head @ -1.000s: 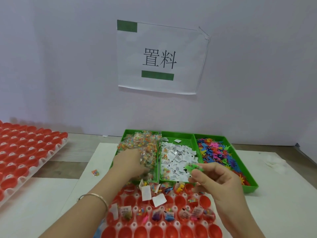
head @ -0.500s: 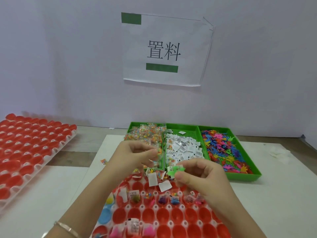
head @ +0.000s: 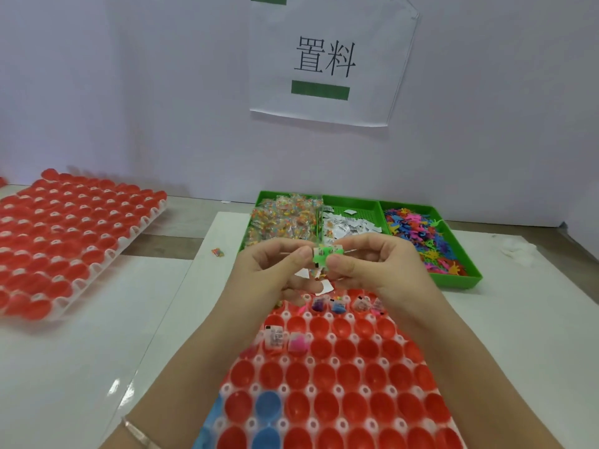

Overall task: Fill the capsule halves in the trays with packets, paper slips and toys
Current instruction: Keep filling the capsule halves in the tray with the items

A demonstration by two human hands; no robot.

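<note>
Held piece: a green toy (head: 318, 262) with a printed paper slip (head: 325, 251) against it sits at the centre of the frame, above the far end of the near tray.
Left hand: the left hand (head: 275, 270) comes in from the lower left, fingers curled, thumb tip pinching the toy and slip from the left.
Right hand: the right hand (head: 372, 267) meets it from the right, fingers curled, thumb pressed onto the green toy.
Near tray: a white tray (head: 310, 389) fills the lower centre, holding red capsule halves (head: 324, 374) and a few blue halves (head: 267, 406). The rows just below the hands already hold slips and coloured bits.
Supply bin: a green bin (head: 457, 281) lies behind the hands, with packets (head: 285, 218) on the left, loose slips (head: 353, 226) in the middle and coloured toys (head: 418, 228) on the right.
Stray packet: one small packet (head: 217, 252) lies on the table left of the bin.
Second tray: a second tray (head: 111, 253) of red capsules (head: 64, 234) sits at the left edge.
Wall sign: a paper sign (head: 330, 59) hangs at the top centre.
Wrist: a thin bracelet (head: 139, 434) circles the left wrist, at the bottom of the frame.
</note>
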